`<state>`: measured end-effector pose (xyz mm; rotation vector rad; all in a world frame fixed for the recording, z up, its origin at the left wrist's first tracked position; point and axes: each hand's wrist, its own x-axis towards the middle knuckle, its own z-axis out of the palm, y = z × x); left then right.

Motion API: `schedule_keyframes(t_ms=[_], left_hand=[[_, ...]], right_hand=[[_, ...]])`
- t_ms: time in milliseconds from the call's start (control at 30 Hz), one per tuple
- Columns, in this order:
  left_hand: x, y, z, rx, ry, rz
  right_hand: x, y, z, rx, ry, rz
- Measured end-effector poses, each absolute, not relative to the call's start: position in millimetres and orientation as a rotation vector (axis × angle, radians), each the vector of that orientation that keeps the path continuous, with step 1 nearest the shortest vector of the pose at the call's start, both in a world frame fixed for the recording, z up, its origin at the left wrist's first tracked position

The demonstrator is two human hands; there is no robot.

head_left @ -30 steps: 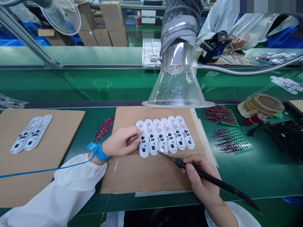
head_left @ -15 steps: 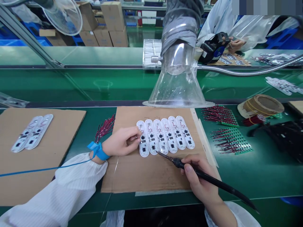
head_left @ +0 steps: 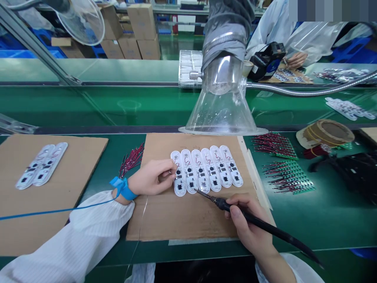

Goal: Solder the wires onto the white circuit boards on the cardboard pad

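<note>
Several white oval-ended circuit boards [head_left: 212, 169] lie side by side on a cardboard sheet [head_left: 182, 220]. My left hand [head_left: 153, 177], with a blue wrist strap [head_left: 126, 188], is pinched at the upper part of the leftmost board; what its fingertips hold is too small to make out. A thin wire hangs below that hand. My right hand [head_left: 250, 220] grips a black soldering iron [head_left: 224, 204] like a pen. The iron's tip is at the lower ends of the second and third boards from the left.
A clear fume hood [head_left: 225, 110] hangs beyond the boards. Red wires [head_left: 131, 160] lie left of the sheet; wired green boards [head_left: 291, 177] and a tape roll [head_left: 325, 133] lie right. Two white boards [head_left: 50, 165] rest on the left cardboard. Across the line, a person's hand [head_left: 296, 60] works.
The whole view has shifted very slightly. My hands hold nearly the same pose over the boards. The other person's hand across the line has changed its pose.
</note>
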<state>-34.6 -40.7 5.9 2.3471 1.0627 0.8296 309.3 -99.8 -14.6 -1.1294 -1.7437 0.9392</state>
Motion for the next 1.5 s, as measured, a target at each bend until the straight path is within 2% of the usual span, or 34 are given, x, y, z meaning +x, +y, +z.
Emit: schedule_keyframes(t_ms=[600, 933, 1500], left_hand=[[-34, -42, 8, 2.329, 1.058, 0.757], [-47, -37, 8, 2.250, 1.099, 0.828], [-44, -37, 5, 2.303, 1.017, 0.738]], right_hand=[[311, -98, -16, -1.111, -1.856, 0.928], [293, -111, -12, -1.121, -1.618, 0.946], [292, -109, -21, -1.161, -1.779, 1.025]])
